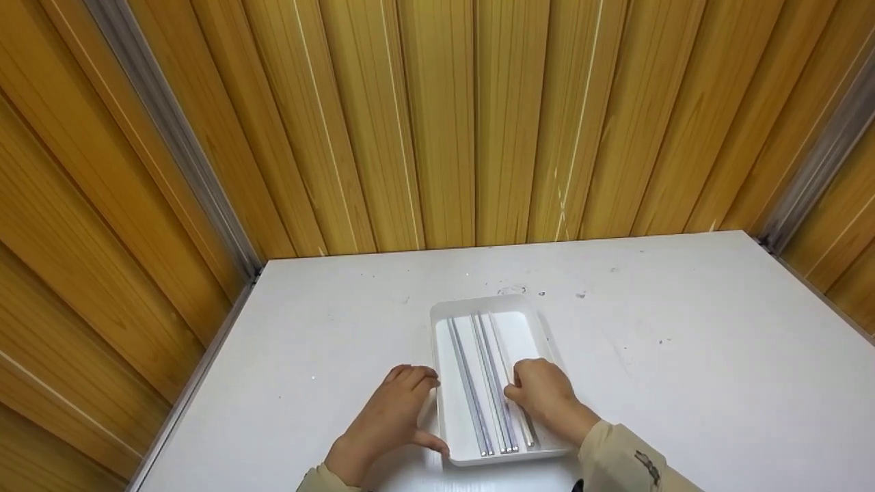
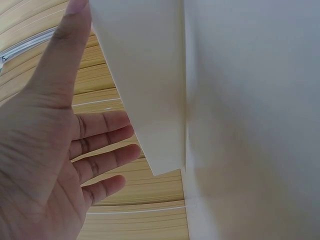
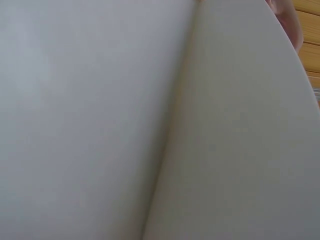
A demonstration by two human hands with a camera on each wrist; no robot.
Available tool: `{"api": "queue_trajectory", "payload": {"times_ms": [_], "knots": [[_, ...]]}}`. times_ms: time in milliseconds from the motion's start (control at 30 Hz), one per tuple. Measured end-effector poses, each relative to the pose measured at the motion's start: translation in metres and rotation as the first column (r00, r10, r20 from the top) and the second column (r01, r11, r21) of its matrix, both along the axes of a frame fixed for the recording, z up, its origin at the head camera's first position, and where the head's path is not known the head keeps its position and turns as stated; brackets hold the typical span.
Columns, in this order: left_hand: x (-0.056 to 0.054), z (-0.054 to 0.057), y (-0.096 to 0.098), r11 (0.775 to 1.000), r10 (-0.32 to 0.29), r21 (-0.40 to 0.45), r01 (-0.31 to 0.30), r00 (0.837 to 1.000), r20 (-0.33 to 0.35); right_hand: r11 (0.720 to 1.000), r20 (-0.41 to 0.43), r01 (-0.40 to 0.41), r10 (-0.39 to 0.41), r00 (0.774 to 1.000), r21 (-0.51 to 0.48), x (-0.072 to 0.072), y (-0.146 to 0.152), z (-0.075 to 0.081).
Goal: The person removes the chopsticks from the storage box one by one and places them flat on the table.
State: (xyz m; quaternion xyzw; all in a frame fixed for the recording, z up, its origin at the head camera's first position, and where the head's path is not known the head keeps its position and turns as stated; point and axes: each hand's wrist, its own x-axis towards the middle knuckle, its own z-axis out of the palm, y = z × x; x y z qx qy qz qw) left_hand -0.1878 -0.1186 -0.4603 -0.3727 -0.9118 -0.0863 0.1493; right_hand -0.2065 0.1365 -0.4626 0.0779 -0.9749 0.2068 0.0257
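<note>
A white rectangular tray lies lengthwise on the table, with several slim silver metal chopsticks side by side in it. My left hand is at the tray's left side, thumb and fingers spread along the rim. In the left wrist view, the straight fingers of the left hand reach the tray's outer wall. Over the right part of the tray, my right hand has curled fingers and pinches the rightmost chopstick. The tray wall hides most of that hand in the right wrist view.
The white table bears small dark marks behind the tray. Wood-patterned panels stand along the back and sides, with grey metal posts at the corners.
</note>
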Motion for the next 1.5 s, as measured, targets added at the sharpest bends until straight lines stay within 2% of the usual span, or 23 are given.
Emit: {"api": "queue_trajectory", "payload": {"times_ms": [267,500,700,967,1333,1500], "knots": [[-0.002,-0.001,-0.001,1.000,-0.011,0.008,0.012,0.999,-0.036,1.000,0.020,0.019,-0.019,1.000,-0.001,0.001,0.007,0.012],[-0.001,-0.001,0.000,1.000,-0.008,0.014,0.008,1.000,-0.022,1.000,0.012,0.031,-0.031,0.999,0.005,0.000,0.014,0.019],[0.000,-0.001,0.000,1.000,-0.017,0.018,0.018,0.999,-0.037,1.000,0.016,0.024,-0.024,1.000,-0.006,0.001,0.019,0.024],[0.000,-0.001,0.001,1.000,-0.007,0.014,0.007,1.000,-0.003,0.999,0.008,0.039,-0.040,0.999,0.012,-0.001,0.027,0.030],[0.000,0.000,0.001,1.000,-0.021,0.021,0.021,0.999,-0.034,0.998,0.020,0.062,-0.062,0.998,0.010,-0.002,0.043,0.035],[0.000,-0.001,0.000,1.000,-0.015,0.018,0.015,1.000,-0.015,0.997,0.006,0.071,-0.071,0.997,0.024,-0.003,0.051,0.037]]}}
